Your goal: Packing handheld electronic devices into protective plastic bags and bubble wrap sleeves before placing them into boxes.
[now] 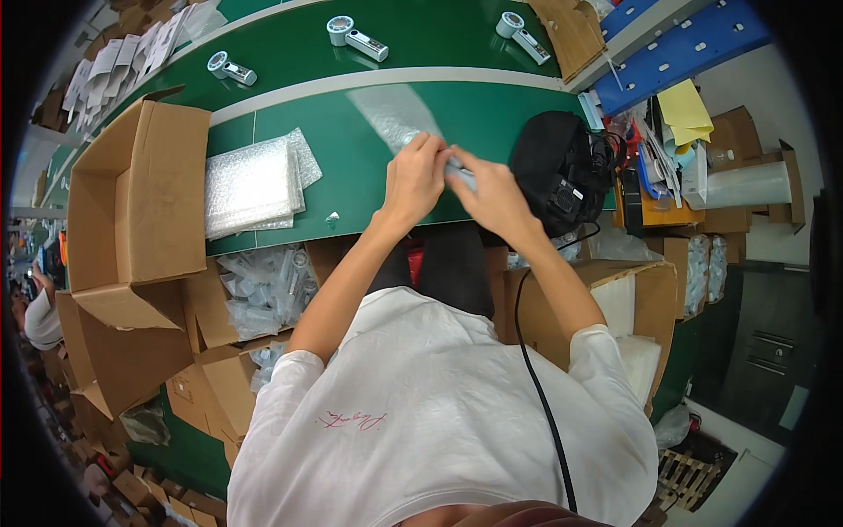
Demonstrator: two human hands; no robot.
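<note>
Near the upper centre of the frame, my left hand has its fingers closed on the lower end of a clear bubble bag, which stretches up and left from my knuckles across the green table. My right hand sits just beside it, curled around a pale blue item, mostly hidden by my fingers. Both forearms reach up from the white shirt and angle inward, bent at the elbows, wrists above the table's near edge. A stack of bubble bags lies left of centre.
</note>
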